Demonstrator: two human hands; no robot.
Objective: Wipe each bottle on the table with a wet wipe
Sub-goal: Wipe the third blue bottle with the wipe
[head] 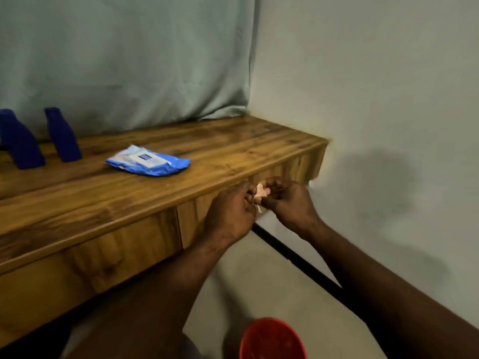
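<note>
both hands [255,203] pinching crumpled wipe [260,195]

The wet wipes pack [147,161] on the counter [220,151] has a white label with a dark blue patch, but the words are too blurry to read.

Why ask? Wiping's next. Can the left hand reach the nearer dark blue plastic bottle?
Likely yes: just a flat blue wipes pack lies toward that bottle, but the left hand pinches a crumpled wipe.
</note>
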